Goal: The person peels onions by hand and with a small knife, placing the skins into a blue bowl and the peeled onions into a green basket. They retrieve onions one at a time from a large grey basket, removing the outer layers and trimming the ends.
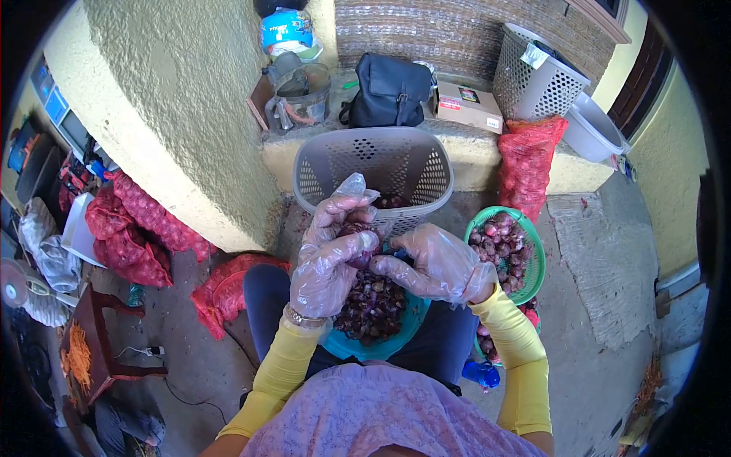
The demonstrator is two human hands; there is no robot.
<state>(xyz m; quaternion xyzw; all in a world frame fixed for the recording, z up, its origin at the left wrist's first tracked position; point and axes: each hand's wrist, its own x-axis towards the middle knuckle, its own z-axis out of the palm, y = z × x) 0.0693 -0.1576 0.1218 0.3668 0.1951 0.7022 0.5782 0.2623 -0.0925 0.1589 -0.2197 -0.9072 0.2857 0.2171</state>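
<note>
My left hand point(324, 263), in a clear plastic glove, is closed around a red onion point(359, 242) above my lap. Close to the onion's right side is my gloved right hand point(438, 263), its fingers bent into a pinch. A bit of blue shows beside those fingers, but what they hold is hidden. Below both hands, a teal basin point(417, 318) between my knees contains a heap of dark onion pieces or peelings point(371, 311). Beyond my hands stands a tall grey perforated basket point(373, 141) with some onions low inside.
To the right, a green basket point(541, 263) holds red onions, with a full red mesh sack point(529, 164) behind it. More red sacks point(133, 228) lie left. A black backpack point(392, 87) and a cardboard box point(466, 110) sit on the ledge. A small wooden table point(103, 365) stands left.
</note>
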